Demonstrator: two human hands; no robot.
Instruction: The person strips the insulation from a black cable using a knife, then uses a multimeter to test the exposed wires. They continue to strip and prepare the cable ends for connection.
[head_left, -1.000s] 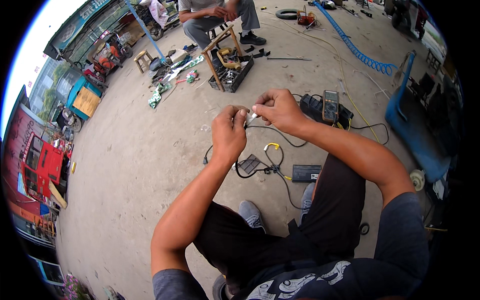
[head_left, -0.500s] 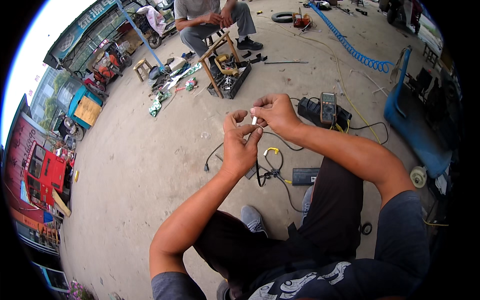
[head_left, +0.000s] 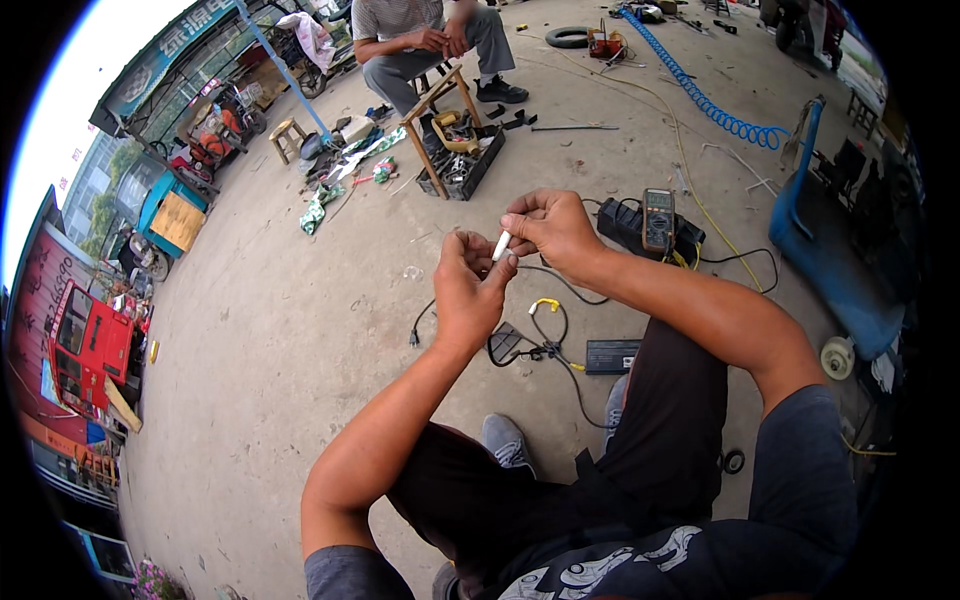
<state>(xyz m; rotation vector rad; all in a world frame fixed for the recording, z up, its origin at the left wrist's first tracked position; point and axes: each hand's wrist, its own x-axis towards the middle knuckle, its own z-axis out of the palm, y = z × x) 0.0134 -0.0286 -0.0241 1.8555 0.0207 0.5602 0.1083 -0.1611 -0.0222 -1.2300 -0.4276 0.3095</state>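
Note:
A small white tube (head_left: pixel 501 246) is pinched between my two hands in front of my knees. My left hand (head_left: pixel 468 285) grips its lower end, fingers curled. The thumb and fingers of my right hand (head_left: pixel 548 232) close on its upper end. Below my left hand a black cable (head_left: pixel 491 350) loops down to a tangle on the ground; its upper end is hidden. A yellow connector (head_left: pixel 545 303) and a flat black box (head_left: pixel 611 356) lie by the tangle. Left of it is a black plug (head_left: pixel 414 338). Beyond my right forearm a multimeter (head_left: pixel 658 220) leans on a black case (head_left: pixel 622 222).
Ahead, another person (head_left: pixel 430 40) sits with hands together behind a wooden stool (head_left: pixel 433 105) and a black toolbox (head_left: pixel 476 172). A coiled blue hose (head_left: pixel 690 85) and a yellow cord (head_left: pixel 700 195) cross the ground at right, near a blue metal piece (head_left: pixel 835 270).
My left hand has shifted slightly left and its fingers have curled in. More of the white tube shows, and it tilts more. The cable loop has swung left.

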